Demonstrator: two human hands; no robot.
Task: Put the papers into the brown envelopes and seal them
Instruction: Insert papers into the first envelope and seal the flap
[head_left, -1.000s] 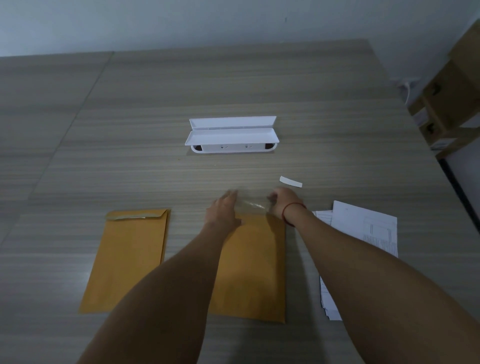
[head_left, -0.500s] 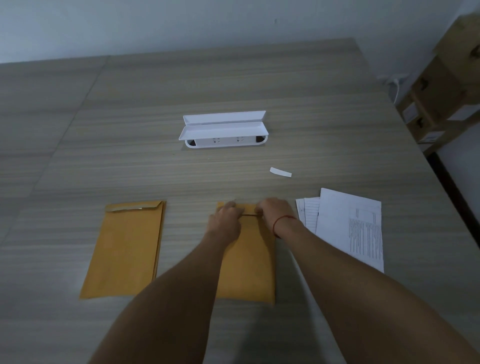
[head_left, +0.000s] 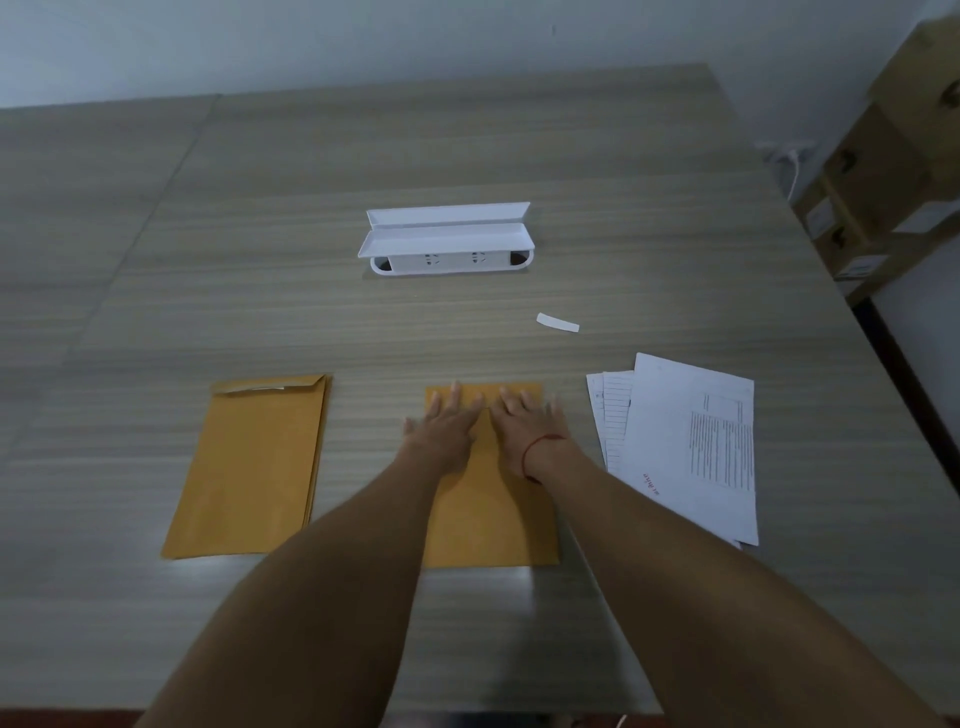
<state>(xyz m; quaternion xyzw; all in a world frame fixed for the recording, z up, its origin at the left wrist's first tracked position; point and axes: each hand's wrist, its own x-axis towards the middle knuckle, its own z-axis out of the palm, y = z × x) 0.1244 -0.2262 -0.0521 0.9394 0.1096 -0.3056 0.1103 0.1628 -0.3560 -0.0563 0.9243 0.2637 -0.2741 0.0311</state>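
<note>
Brown paper fills the middle of the view: a brown envelope (head_left: 488, 509) lies flat on the grey wood-grain bench (head_left: 311, 312), directly on the near side of a white pop-up socket box (head_left: 449, 239) set into the bench top. Both hands are on the envelope's top end. The left hand (head_left: 447, 423) and the right hand (head_left: 524, 421) lie palm down, side by side, fingers straight and slightly spread, pressing the folded-down flap. Neither hand grips anything. A red string bracelet (head_left: 540, 447) circles the right wrist.

Count: two hands and two envelope places. The second brown envelope (head_left: 254, 467) is nearer than the socket box and to its left, its flap not fully down; its edge looks layered, so it may be a stack. One loose pile of printed papers (head_left: 691, 447), at least three sheets, lies nearer than the socket box and to its right. One small white strip (head_left: 557, 322) lies just near-right of the box. Cardboard boxes (head_left: 883, 182) stand far to its right, off the bench.

Half a second ago the fingers were bunched along the flap's edge; now they are flattened over it.
</note>
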